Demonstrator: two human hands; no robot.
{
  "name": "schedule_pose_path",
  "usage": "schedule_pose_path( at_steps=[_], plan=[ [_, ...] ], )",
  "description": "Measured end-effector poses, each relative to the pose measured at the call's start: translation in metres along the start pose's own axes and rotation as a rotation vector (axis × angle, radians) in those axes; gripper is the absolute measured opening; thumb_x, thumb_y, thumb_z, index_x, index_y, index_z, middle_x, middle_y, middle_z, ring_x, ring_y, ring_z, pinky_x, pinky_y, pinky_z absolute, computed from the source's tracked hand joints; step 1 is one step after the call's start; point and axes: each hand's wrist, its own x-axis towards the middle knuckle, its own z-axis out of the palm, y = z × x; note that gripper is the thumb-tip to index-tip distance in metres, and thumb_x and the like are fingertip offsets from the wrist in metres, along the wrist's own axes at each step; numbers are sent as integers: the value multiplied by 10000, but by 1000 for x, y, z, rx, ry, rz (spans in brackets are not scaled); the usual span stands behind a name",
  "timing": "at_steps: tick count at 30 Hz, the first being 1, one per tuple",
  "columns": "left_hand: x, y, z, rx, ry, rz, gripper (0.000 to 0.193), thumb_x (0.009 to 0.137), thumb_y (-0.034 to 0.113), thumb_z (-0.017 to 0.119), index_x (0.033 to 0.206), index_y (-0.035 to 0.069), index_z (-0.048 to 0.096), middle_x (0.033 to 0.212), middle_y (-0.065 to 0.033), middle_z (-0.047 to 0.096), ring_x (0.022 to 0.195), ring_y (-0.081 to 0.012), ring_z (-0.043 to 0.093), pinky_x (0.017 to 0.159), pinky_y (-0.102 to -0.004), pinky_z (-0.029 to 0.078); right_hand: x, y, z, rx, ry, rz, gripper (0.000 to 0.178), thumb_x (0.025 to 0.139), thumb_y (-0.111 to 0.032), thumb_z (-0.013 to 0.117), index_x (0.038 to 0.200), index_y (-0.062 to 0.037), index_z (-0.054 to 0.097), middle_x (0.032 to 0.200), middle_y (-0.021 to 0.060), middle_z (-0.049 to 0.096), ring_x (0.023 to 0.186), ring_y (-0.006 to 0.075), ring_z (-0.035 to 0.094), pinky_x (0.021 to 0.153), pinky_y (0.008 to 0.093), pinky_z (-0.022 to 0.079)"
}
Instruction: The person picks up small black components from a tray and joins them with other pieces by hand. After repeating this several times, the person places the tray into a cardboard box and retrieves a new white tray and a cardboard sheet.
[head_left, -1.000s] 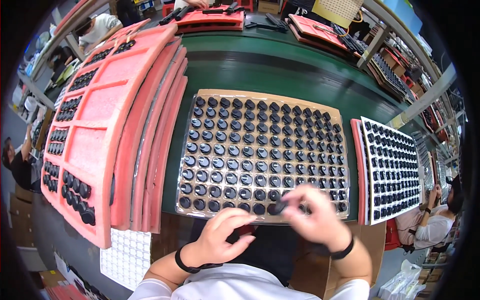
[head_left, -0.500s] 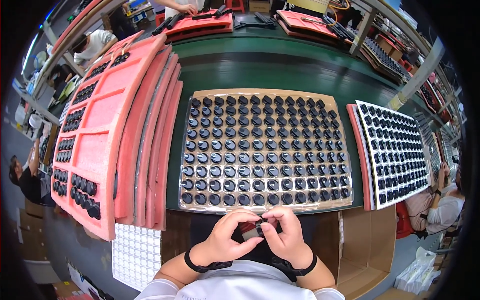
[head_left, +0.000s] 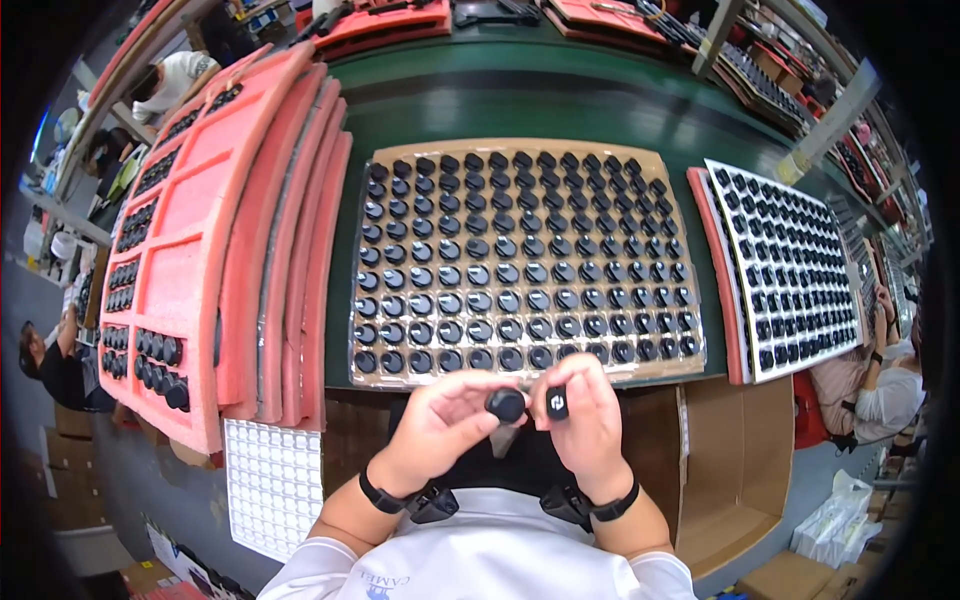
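My left hand (head_left: 440, 420) pinches a round black cap-like piece (head_left: 505, 405) between thumb and fingers. In my right hand (head_left: 583, 420) is a small black block-shaped piece (head_left: 556, 403) with a white mark on its face. The two pieces are close together but apart, just in front of the near edge of a clear plastic tray (head_left: 357, 345). Rows of black round parts (head_left: 508, 273) fill that tray, which lies on a brown cardboard sheet (head_left: 450, 149). My right fingertips overlap the tray's front edge. What exactly the pieces are I cannot tell.
A leaning stack of pink foam trays (head_left: 250, 230) holding black parts stands on the left. At right, a white tray (head_left: 790, 270) of similar parts is tilted up. Below are a white empty-celled tray (head_left: 275, 490) and an open cardboard box (head_left: 735, 470). Co-workers sit at both sides.
My hands were together around a dark part; now each holds a separate black piece, turned face-up. The whole view has shifted, so the trays sit higher in the picture.
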Motion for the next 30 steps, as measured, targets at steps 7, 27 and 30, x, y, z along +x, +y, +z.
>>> schedule_pose_path(
  at_steps=[7,27,30],
  plan=[
    [5,-6,6,-187,-16,-80,408,890,122,595,1233,-62,474,1088,-148,608,972,-217,619,880,-341,495,1,0,-8,284,-27,57,228,989,-285,371,971,-66,430,660,85,482,657,156,443,749,298,387],
    [0,-11,14,496,59,331,390,768,-20,700,1119,-71,539,1114,-157,534,1001,-210,568,845,-289,495,-3,-6,-5,-423,-101,-230,202,944,-211,500,1019,-24,508,862,48,512,605,79,430,561,214,359],
    [-1,-10,14,311,73,255,386,763,-17,706,1110,-67,546,1113,-159,535,990,-211,567,831,-288,495,-2,-2,-4,-337,-99,-195,193,945,-190,493,1028,-16,504,883,48,513,608,78,431,565,211,362]
  ],
)
